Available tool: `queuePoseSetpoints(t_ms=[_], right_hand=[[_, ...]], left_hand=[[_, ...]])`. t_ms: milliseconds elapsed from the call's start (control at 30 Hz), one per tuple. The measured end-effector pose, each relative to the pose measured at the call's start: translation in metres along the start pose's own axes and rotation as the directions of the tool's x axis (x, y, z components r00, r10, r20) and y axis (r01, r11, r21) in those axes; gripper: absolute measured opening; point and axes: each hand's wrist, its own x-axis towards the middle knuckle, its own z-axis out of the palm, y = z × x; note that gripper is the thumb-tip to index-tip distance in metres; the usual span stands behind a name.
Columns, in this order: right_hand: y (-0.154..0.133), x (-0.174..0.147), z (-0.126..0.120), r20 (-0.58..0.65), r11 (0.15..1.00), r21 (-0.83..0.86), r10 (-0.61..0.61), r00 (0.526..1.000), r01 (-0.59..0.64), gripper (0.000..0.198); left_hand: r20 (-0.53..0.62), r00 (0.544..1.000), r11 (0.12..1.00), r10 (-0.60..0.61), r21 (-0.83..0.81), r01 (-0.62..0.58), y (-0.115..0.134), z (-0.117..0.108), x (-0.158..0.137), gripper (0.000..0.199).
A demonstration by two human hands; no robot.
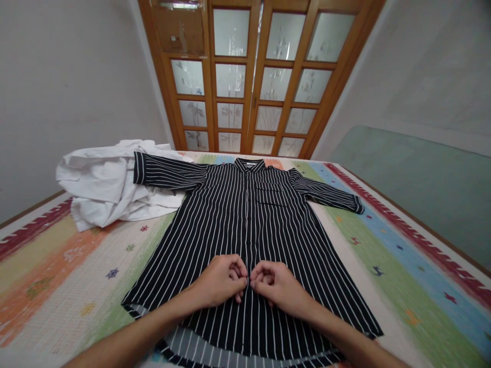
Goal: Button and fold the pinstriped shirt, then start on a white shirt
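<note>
A black shirt [249, 230] with thin white stripes lies spread flat, front up, on a surface covered by a striped mat [383, 245] of many colours; its collar [249, 164] points away from the person, toward the wooden doors [261, 76] with frosted glass panes, and both short sleeves are stretched out to the sides; the hem lies nearest the person, with a grey striped inner layer showing beneath it.

Both hands rest on the lower middle of the shirt, along the line of buttons; the left hand [220, 281] and the right hand [278, 286] sit just beside each other, fingertips nearly meeting over the front opening; each grip is narrow, the fingers curled in and pinching the cloth at the placket, though whether a button sits between the fingertips cannot be told; both forearms come in from the bottom edge of the view and lie across the hem.

A crumpled white garment [103, 189] lies on the mat to the left, far from the hands; the shirt's left-hand sleeve overlaps its edge; a chest pocket [274, 194] shows on the shirt right of the buttons.
</note>
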Motion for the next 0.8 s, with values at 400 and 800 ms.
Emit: queuePoseSetpoints(t_ms=[400, 800], right_hand=[[-0.0004, -0.0037, 0.0019, -0.030, 0.994, -0.078, -0.077, 0.997, 0.075, 0.006], [0.0025, -0.0030, 0.0040, -0.046, 0.995, -0.082, -0.066, 0.997, 0.062, 0.007]], left_hand=[[0.031, 0.999, 0.992, -0.026, -0.126, 0.030, 0.0038, -0.0012, -0.0008, 0.022], [-0.019, 1.000, 0.976, -0.001, -0.218, -0.003, -0.0052, 0.0040, 0.0029, 0.022]])
